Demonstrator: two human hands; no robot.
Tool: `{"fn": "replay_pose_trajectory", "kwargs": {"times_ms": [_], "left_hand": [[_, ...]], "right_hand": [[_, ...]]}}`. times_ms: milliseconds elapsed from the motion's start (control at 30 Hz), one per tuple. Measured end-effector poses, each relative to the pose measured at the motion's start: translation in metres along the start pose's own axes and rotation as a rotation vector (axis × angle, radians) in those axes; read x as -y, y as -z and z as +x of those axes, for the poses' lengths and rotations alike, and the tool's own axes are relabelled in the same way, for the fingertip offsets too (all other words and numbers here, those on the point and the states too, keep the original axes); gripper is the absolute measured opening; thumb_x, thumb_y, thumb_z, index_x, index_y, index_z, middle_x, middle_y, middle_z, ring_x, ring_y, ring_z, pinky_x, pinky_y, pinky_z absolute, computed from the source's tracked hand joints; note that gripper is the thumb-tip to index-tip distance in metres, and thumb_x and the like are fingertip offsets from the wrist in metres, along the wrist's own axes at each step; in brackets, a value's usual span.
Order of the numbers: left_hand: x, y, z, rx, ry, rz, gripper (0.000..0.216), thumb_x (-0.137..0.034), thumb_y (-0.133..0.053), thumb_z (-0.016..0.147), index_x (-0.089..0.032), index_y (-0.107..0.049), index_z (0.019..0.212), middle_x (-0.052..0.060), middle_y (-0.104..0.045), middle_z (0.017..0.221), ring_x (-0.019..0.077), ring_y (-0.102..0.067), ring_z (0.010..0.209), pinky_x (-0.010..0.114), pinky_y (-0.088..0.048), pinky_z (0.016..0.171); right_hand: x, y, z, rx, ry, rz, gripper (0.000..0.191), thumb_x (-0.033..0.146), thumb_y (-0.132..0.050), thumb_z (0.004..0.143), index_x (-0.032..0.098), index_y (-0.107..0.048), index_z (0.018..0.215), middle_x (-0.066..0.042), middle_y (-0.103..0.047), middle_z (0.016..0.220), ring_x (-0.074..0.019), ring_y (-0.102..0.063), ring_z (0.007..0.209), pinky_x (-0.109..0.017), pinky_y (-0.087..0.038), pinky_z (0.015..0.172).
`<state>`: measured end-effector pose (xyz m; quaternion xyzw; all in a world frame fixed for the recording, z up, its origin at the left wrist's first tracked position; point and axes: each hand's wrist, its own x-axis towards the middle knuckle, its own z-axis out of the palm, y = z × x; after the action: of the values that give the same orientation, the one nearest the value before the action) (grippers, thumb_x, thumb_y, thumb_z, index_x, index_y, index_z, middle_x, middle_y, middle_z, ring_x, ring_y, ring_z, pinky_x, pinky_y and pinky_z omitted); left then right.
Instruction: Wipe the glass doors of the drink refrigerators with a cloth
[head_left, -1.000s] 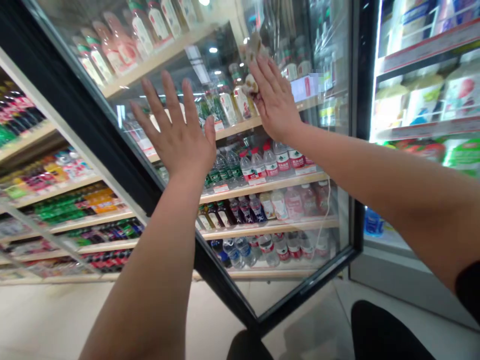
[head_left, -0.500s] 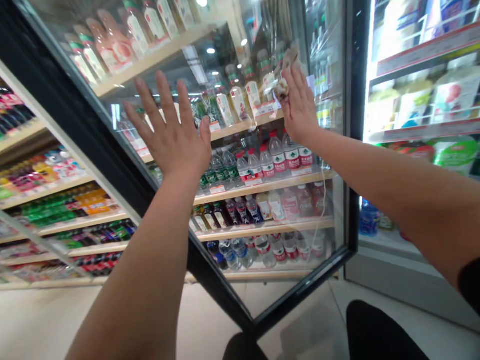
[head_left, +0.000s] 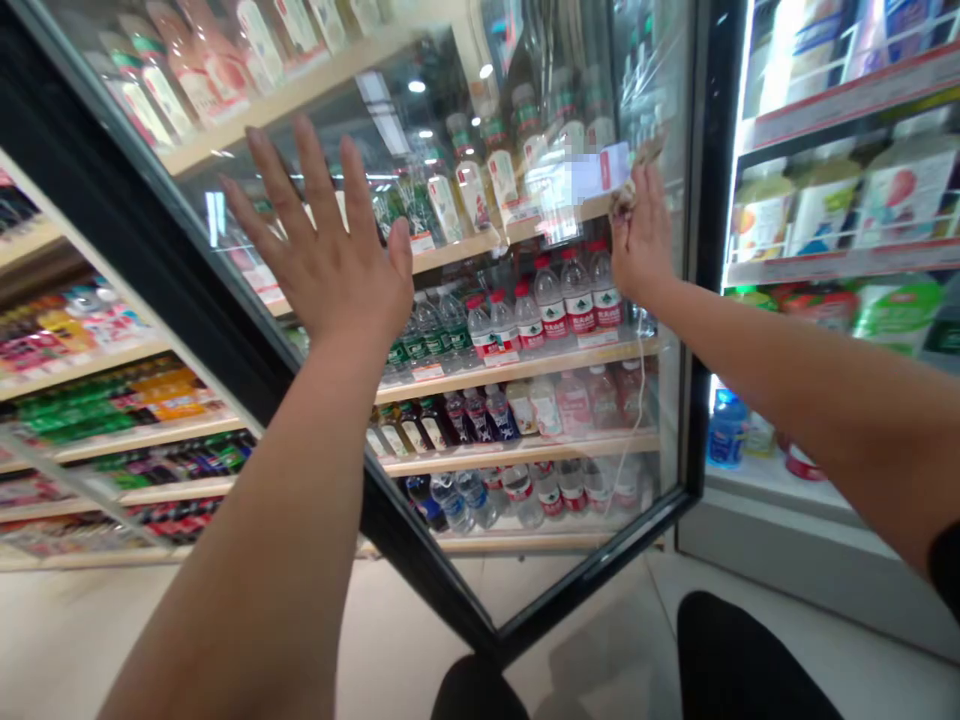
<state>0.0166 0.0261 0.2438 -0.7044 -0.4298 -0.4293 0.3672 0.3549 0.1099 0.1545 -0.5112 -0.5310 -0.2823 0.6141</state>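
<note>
My left hand [head_left: 326, 250] lies flat with fingers spread on the glass door [head_left: 480, 110] of a drinks cooler. My right hand [head_left: 641, 245] presses a crumpled cloth [head_left: 628, 180] against the same glass near its right frame. The cloth shows only above my fingertips. Behind the glass stand rows of water bottles [head_left: 555, 300] on wooden shelves.
The door's black frame [head_left: 697, 300] runs down the right side and along the bottom. An open lit cooler [head_left: 840, 210] with cartons stands to the right. More drink shelves [head_left: 112, 400] fill the left. Pale floor tiles [head_left: 67, 640] lie below, and my dark knees [head_left: 742, 660] show at the bottom.
My right hand slid the cloth rightward across the glass, from the middle to near the right frame. My left hand stayed flat on the glass.
</note>
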Motion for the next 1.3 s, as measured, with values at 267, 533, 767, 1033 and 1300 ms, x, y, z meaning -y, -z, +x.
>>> {"fn": "replay_pose_trajectory", "kwargs": {"times_ms": [267, 533, 767, 1033, 1300], "left_hand": [[0.001, -0.001, 0.000, -0.011, 0.004, -0.016, 0.071, -0.045, -0.038, 0.092, -0.035, -0.013, 0.158, -0.018, 0.006, 0.164, 0.0270, 0.010, 0.153, 0.052, 0.018, 0.121], [0.010, -0.009, 0.004, 0.001, 0.008, 0.037, 0.071, -0.051, -0.032, 0.092, -0.039, -0.004, 0.156, -0.021, 0.017, 0.162, 0.0223, 0.018, 0.151, 0.032, 0.036, 0.111], [0.022, -0.020, 0.016, 0.029, -0.010, 0.194, 0.086, -0.039, -0.046, 0.092, -0.042, 0.014, 0.153, -0.028, 0.042, 0.144, 0.0069, 0.054, 0.121, 0.028, 0.049, 0.093], [0.013, -0.014, 0.016, 0.081, 0.047, 0.204, 0.078, -0.041, -0.039, 0.096, -0.039, 0.012, 0.154, -0.015, 0.026, 0.161, 0.0175, 0.038, 0.142, 0.029, 0.049, 0.089], [0.013, -0.013, 0.019, 0.139, 0.057, 0.141, 0.082, -0.042, -0.044, 0.094, -0.036, 0.009, 0.155, -0.007, 0.020, 0.164, 0.0312, 0.025, 0.149, 0.053, 0.040, 0.107]], "right_hand": [[0.002, 0.004, -0.016, 0.046, -0.019, -0.018, 0.066, 0.044, -0.018, 0.098, 0.015, -0.019, 0.156, -0.002, -0.018, 0.165, -0.0176, -0.009, 0.154, -0.043, -0.012, 0.128], [0.035, 0.004, -0.018, 0.074, 0.089, -0.063, 0.059, 0.038, -0.020, 0.099, 0.029, -0.019, 0.157, 0.002, -0.020, 0.164, -0.0173, -0.014, 0.153, -0.048, -0.022, 0.126], [0.080, 0.004, -0.033, 0.131, 0.121, -0.097, 0.061, 0.035, -0.022, 0.098, 0.024, -0.022, 0.157, 0.000, -0.021, 0.164, -0.0166, -0.012, 0.153, -0.047, -0.022, 0.126], [0.104, 0.002, -0.006, 0.101, 0.103, -0.086, 0.058, 0.036, -0.017, 0.099, 0.030, -0.023, 0.156, 0.007, -0.018, 0.164, -0.0149, -0.014, 0.153, -0.043, -0.018, 0.128], [0.129, 0.004, -0.004, 0.087, 0.163, -0.104, 0.057, 0.032, -0.021, 0.099, 0.035, -0.021, 0.156, 0.008, -0.022, 0.163, -0.0140, -0.015, 0.153, -0.041, -0.024, 0.127]]}}
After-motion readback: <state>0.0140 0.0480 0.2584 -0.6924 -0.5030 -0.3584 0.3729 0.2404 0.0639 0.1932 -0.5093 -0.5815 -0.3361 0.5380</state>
